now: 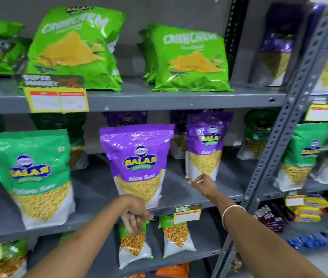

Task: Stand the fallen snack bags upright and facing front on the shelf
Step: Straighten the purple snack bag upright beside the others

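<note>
Two purple Aloo Sev bags stand on the middle shelf, both facing front. The bigger-looking front bag sits near the shelf edge. The second purple bag stands farther back to the right. My right hand reaches to that bag's bottom edge, fingertips pinched at its lower corner. Just below the front bag hangs my left hand, fingers loose and apart, holding nothing, in front of a small green bag on the shelf beneath.
A green Ratlami Sev bag stands at the left of the middle shelf. Green Crunchem bags fill the top shelf. A perforated grey upright bounds the right side. More purple and green bags stand behind. A price tag hangs at the shelf edge.
</note>
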The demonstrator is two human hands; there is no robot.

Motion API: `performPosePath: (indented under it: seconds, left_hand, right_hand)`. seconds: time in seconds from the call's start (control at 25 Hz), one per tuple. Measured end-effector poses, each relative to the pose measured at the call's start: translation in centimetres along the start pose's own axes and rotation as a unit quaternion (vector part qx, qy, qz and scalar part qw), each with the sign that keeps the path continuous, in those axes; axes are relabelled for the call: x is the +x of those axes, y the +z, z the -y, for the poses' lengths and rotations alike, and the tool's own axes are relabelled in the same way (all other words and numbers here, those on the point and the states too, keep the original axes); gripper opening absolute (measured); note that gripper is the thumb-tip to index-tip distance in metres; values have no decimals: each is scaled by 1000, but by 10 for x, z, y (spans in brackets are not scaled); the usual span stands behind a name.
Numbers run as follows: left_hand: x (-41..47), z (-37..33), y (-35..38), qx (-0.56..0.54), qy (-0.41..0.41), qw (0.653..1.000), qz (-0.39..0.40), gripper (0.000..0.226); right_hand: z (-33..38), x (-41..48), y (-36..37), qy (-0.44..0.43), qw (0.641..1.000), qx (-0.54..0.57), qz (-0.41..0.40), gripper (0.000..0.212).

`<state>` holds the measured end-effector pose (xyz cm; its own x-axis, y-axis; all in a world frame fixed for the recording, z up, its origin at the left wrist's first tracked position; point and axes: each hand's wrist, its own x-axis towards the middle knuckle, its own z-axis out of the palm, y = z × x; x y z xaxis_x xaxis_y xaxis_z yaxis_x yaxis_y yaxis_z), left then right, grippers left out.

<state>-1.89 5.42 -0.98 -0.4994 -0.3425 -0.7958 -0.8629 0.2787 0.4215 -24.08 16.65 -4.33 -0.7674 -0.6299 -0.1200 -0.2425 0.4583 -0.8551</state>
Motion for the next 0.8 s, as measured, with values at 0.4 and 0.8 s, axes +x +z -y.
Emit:
performPosePath:
  seconds: [0.4, 0.8]
  left_hand:
    - [104, -140, 26, -227, 210, 901, -304, 75]
    - [149, -189, 23, -363, 231, 823, -370, 46]
  right_hand:
    - [-60, 110, -113, -1, 999, 38, 36, 44]
    - [-63, 141, -93, -29, 979, 129, 156, 68]
